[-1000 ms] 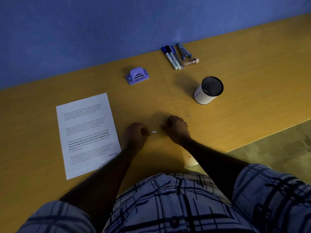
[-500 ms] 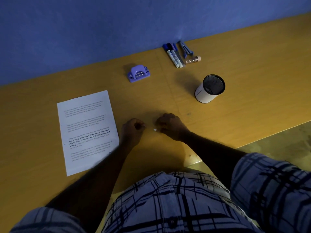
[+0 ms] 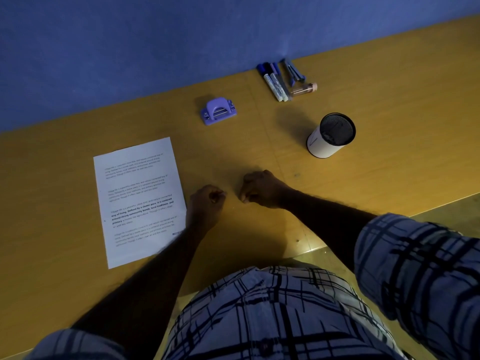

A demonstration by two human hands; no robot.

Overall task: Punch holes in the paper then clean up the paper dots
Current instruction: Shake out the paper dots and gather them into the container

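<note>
Beside the left hand point(image 3: 205, 203), the paper point(image 3: 137, 198) reads "strong community bonds".

Seeing matt paper point(image 3: 140, 201), smooth wood-grain desk point(image 3: 389, 126) gleaming softly, smooth plastic hole punch point(image 3: 218, 111), mesh-lined cup point(image 3: 330, 136), cloth sleeve point(image 3: 415, 268).

One head-worn view looks steeply down onto the table point(image 3: 389, 126).

On the bench point(image 3: 389, 131) the paper point(image 3: 137, 201) lies left, the hole punch point(image 3: 218, 111) behind it. Farther right, markers point(image 3: 276, 83) lie behind the cup point(image 3: 328, 141).
</note>
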